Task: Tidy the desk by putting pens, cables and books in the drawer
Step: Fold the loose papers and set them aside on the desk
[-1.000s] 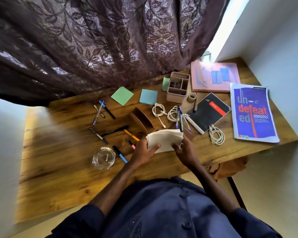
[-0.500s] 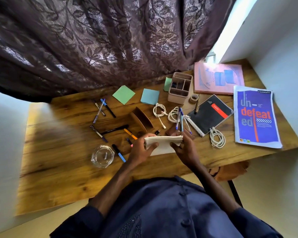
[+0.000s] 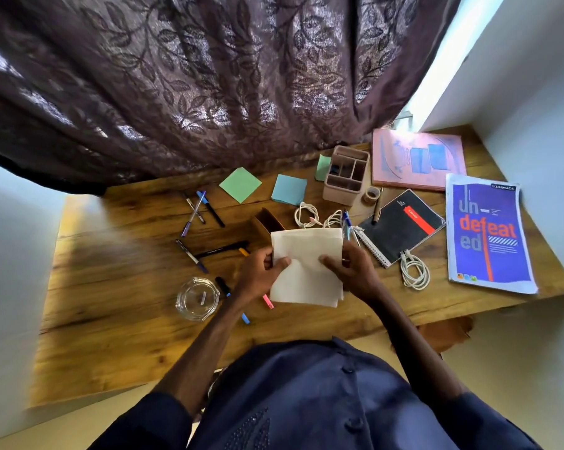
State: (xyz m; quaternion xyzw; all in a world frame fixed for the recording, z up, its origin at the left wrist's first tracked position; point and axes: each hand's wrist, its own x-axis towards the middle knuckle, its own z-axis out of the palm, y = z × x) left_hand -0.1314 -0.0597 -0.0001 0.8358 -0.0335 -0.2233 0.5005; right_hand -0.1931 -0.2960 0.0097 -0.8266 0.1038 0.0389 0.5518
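Note:
A folded stack of white paper (image 3: 306, 267) hangs above the desk's front middle. My left hand (image 3: 261, 274) pinches its left edge and my right hand (image 3: 352, 271) pinches its right edge. Several pens (image 3: 202, 209) lie scattered on the left of the wooden desk (image 3: 112, 287), more pens (image 3: 347, 222) behind the paper. White cables lie coiled at the middle (image 3: 306, 214) and at the right (image 3: 413, 269). A black spiral notebook (image 3: 400, 227), a blue "undefeated" book (image 3: 488, 235) and a pink book (image 3: 417, 160) lie on the right. No drawer is in view.
A glass ashtray (image 3: 198, 298) sits front left. A pink desk organiser (image 3: 345, 178), a tape roll (image 3: 371, 193), green (image 3: 240, 184) and blue (image 3: 288, 190) sticky notes lie at the back. A brown holder (image 3: 267, 222) stands mid-desk. A curtain hangs behind; a wall stands at the right.
Both hands turned the paper from edge-on to flat and lifted it slightly toward me, so its broad face now shows. The items on the desk have not moved.

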